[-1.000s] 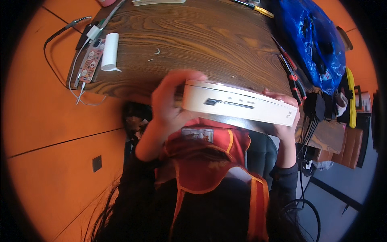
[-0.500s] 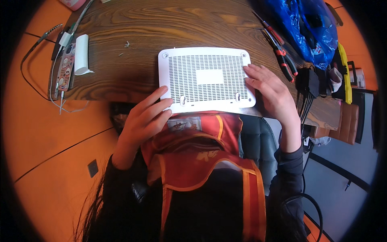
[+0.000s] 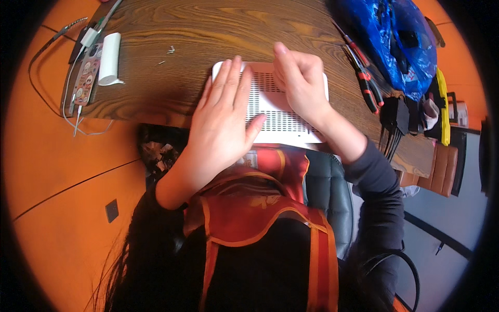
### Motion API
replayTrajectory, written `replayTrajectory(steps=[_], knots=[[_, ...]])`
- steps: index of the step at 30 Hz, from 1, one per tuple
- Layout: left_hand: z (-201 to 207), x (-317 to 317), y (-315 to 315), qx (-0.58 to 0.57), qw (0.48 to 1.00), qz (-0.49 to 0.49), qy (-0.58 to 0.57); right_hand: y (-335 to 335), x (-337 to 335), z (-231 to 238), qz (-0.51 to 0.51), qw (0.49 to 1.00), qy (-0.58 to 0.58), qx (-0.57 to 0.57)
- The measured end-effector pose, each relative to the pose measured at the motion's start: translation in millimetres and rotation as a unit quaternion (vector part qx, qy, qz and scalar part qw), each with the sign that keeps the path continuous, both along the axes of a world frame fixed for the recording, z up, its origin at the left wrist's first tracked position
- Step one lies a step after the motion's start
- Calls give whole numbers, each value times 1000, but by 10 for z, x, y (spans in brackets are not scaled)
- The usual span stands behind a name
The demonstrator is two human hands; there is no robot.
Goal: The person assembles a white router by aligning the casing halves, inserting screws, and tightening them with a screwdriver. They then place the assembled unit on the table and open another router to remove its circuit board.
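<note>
Shows a blue plastic bag (image 3: 382, 52) in the upper right of the frame, crumpled on the worktop (image 3: 208, 31), with dark things (image 3: 408, 39) inside; cannot name these through the shiny film. Shows a dark shape (image 3: 156, 132) below the worktop's front edge, left of centre in the frame; too dim to tell a bag from a bin. Shows a white box (image 3: 270, 99) at the centre of the frame, slotted face up, at the worktop's front edge; cannot see inside through the slots.

Has the left hand (image 3: 221, 119) flat on the left part of the white box, palm down, fingers stretched out and slightly apart, thumb set wide over the slots. Has the right hand (image 3: 304, 78) curled into a loose fist over the right part, thumb toward the top of the frame. Cannot tell about contact between fist and box, nor about anything small within the curled fingers.

Shows red-and-black pliers (image 3: 366, 86) at the right of the frame, just beside a screwdriver (image 3: 359, 54). Shows small pale bits (image 3: 171, 50) in the upper left, and farther left a white tube (image 3: 109, 59) near a patterned phone (image 3: 87, 78).
</note>
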State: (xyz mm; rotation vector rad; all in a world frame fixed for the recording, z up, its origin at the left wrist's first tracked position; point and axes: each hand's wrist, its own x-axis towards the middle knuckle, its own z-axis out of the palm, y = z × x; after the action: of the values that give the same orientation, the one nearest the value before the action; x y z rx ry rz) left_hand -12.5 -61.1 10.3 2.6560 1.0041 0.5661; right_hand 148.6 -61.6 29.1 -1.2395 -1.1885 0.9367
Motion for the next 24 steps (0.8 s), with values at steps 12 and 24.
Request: replayTrajectory(steps=[12, 24], knots=[[-50, -16, -24, -19, 1000, 6, -21, 175, 170, -19, 60, 994, -91, 7], [-38, -5, 8, -24, 999, -9, -27, -494, 538, 109, 71, 978, -146, 129]])
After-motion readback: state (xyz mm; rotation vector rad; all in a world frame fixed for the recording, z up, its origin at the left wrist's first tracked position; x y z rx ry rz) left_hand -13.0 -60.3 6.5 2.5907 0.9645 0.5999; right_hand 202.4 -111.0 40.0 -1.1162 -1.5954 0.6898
